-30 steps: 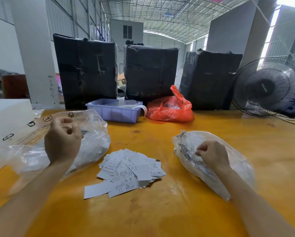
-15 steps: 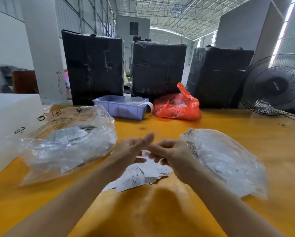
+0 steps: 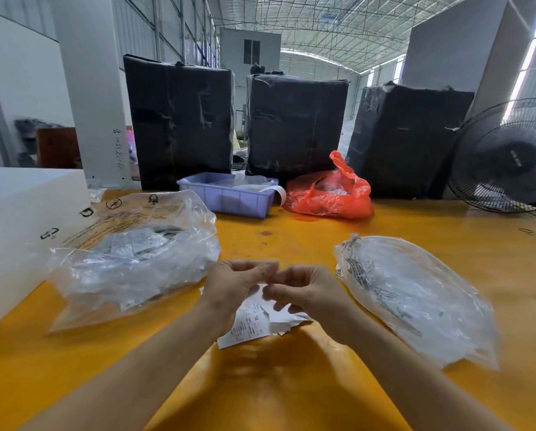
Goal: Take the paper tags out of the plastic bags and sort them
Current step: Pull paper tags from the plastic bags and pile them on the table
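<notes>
Both your hands have come in from the bags to meet over the tags [image 3: 254, 325]; your left hand [image 3: 234, 283] and right hand [image 3: 307, 290] curl and pinch something small between them, maybe a little bag, but I cannot tell; you look to be opening it; next, pull the tag out and drop it on the pile; bags [image 3: 130, 253] sit either side; a tray [image 3: 226, 197] sits behind.

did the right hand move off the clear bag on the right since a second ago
Yes. The right hand has left the clear bag on the right and moved left to meet the left hand above the pile of paper tags.
</notes>
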The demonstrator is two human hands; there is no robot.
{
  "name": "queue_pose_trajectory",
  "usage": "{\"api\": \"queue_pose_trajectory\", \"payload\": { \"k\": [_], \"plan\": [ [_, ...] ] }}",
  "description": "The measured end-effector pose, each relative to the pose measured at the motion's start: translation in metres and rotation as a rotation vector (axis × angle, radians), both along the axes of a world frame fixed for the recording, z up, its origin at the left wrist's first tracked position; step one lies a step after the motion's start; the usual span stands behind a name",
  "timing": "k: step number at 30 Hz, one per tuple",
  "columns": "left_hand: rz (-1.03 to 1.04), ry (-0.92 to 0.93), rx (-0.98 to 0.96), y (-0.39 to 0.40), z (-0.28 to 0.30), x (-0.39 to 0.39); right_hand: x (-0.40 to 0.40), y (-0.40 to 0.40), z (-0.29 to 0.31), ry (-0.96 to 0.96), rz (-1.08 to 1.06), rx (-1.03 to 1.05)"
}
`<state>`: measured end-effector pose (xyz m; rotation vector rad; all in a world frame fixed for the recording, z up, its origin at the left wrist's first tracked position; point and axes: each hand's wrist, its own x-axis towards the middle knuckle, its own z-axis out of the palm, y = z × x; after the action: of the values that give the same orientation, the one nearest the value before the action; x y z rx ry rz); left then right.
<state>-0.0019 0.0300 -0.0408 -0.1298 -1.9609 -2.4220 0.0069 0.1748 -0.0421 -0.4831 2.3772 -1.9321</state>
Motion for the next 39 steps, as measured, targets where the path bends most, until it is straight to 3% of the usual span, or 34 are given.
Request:
{"api": "queue_pose_trajectory", "payload": {
  "k": [7, 11, 14, 17, 21, 24, 28, 31, 36, 39],
  "plan": [
    [0.025, -0.039, -0.007, 0.001, 0.0, -0.001, -0.001, 0.001, 0.0, -0.07, -0.008, -0.001],
    [0.047, -0.05, 0.085, 0.0, -0.003, -0.005, -0.001, 0.0, 0.0, -0.099, -0.019, -0.071],
    [0.015, -0.07, 0.222, -0.001, -0.005, -0.009, -0.002, 0.001, 0.001, -0.069, -0.124, -0.189],
    [-0.005, -0.086, 0.127, -0.003, -0.007, -0.01, -0.005, 0.005, 0.003, -0.017, -0.231, -0.237],
    [-0.1, 0.069, -0.268, -0.003, -0.011, -0.006, -0.004, 0.005, 0.001, 0.234, -0.237, 0.088],
    [-0.097, 0.2, -0.415, 0.0, -0.012, -0.003, -0.003, -0.001, -0.001, 0.308, -0.225, 0.126],
    [0.072, 0.201, -0.365, -0.004, -0.013, -0.007, -0.008, 0.005, 0.001, 0.341, -0.324, 0.084],
    [0.199, 0.141, -0.312, -0.011, -0.014, -0.012, -0.011, 0.016, -0.001, 0.408, -0.366, 0.359],
    [0.305, 0.11, -0.318, -0.017, -0.018, -0.017, -0.01, 0.017, -0.005, 0.294, -0.016, 0.722],
    [0.303, 0.115, -0.324, -0.017, -0.018, -0.017, -0.011, 0.016, -0.01, 0.294, -0.034, 0.742]
  ]
}}
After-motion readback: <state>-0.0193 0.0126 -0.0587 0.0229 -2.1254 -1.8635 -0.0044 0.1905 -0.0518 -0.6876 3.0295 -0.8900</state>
